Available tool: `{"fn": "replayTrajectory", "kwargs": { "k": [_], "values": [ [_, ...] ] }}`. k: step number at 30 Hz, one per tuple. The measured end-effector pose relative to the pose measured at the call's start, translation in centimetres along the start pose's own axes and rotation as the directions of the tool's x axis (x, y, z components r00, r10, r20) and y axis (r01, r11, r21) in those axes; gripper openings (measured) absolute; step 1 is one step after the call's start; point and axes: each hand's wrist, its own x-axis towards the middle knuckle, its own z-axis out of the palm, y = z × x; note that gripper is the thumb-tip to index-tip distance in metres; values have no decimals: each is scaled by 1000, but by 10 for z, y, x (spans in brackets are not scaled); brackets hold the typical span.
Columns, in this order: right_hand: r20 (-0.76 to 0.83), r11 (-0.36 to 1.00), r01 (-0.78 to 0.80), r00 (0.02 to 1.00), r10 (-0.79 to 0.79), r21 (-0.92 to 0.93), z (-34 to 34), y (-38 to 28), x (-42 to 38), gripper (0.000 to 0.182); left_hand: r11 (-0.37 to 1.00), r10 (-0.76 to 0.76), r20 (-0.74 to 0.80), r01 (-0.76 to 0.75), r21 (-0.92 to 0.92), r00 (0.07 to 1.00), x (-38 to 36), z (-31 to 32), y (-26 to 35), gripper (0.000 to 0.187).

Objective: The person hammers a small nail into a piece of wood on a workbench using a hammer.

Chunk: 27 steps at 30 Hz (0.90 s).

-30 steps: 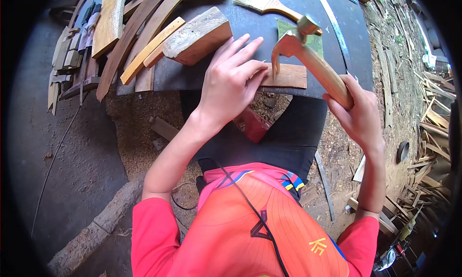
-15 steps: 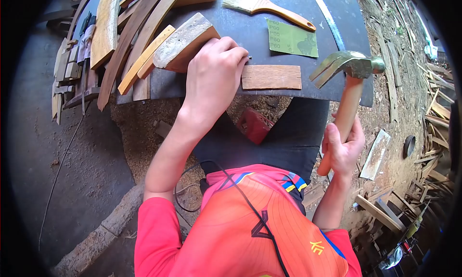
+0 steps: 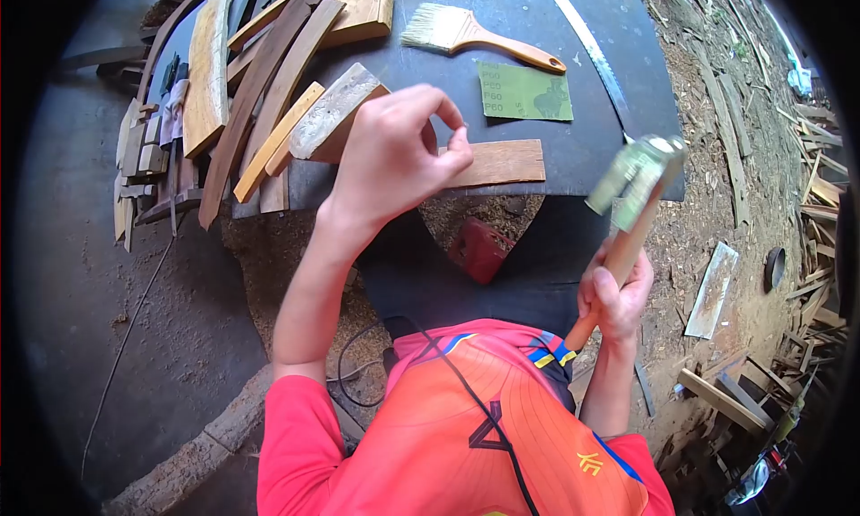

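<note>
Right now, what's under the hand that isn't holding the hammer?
Under the left hand lies a flat brown board on the dark table. The board's left end is covered by the hand. Whether the pinched fingers hold a nail cannot be seen.

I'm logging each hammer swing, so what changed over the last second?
The hammer swung back from the small plank to the person's right side, head blurred; the right hand kept its grip throughout. The left hand lifted, thumb and forefinger pinched together. The plank, sandpaper and brush stayed put.
</note>
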Motion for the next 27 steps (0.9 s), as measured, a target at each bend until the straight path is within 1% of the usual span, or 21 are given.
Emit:
{"fn": "replayTrajectory", "kwargs": {
  "k": [2,3,6,7,10,11,12,14,17,20,21,23,27],
  "values": [
    [85,998,57,995,-56,-16,-7,7,-2,29,962,-128,23,129,-240,992,-15,3,0,10],
    [65,996,58,996,-54,-66,-3,5,-3,26,922,-200,25,197,-333,979,-24,10,-6,12],
    [161,968,-215,968,193,129,-8,-8,1,27,881,-274,-110,204,-426,955,-40,27,-6,11],
    [212,978,-141,971,108,150,-12,-14,2,33,835,-345,-83,265,-483,935,-45,28,-3,14],
    [-7,984,-42,999,41,-171,9,-28,-6,44,921,-96,-186,16,-390,978,-52,33,-18,21],
    [-25,995,28,999,-31,-96,12,-23,-7,52,914,-112,-176,32,-405,978,-56,33,-18,22],
    [62,997,76,995,-74,-23,10,-23,-5,60,913,-125,-189,38,-406,974,-55,33,-18,21],
    [204,997,-58,978,45,55,12,-26,2,63,911,-151,-209,54,-408,966,-54,35,-16,19],
    [184,977,-160,974,134,137,11,-29,9,66,920,-135,-185,54,-389,973,-54,35,-18,17],
    [135,991,-134,981,136,-27,14,-16,8,64,932,-112,-209,30,-360,971,-56,36,-20,17],
    [163,988,-153,975,149,9,14,-14,7,62,941,-95,-223,14,-338,970,-56,37,-21,18],
    [172,987,-158,973,156,1,16,-12,7,61,955,-58,-244,-17,-295,968,-55,39,-22,18],
    [174,989,-148,973,148,-18,20,-12,11,59,960,-68,-247,-4,-280,967,-56,41,-22,18]
  ]
}}
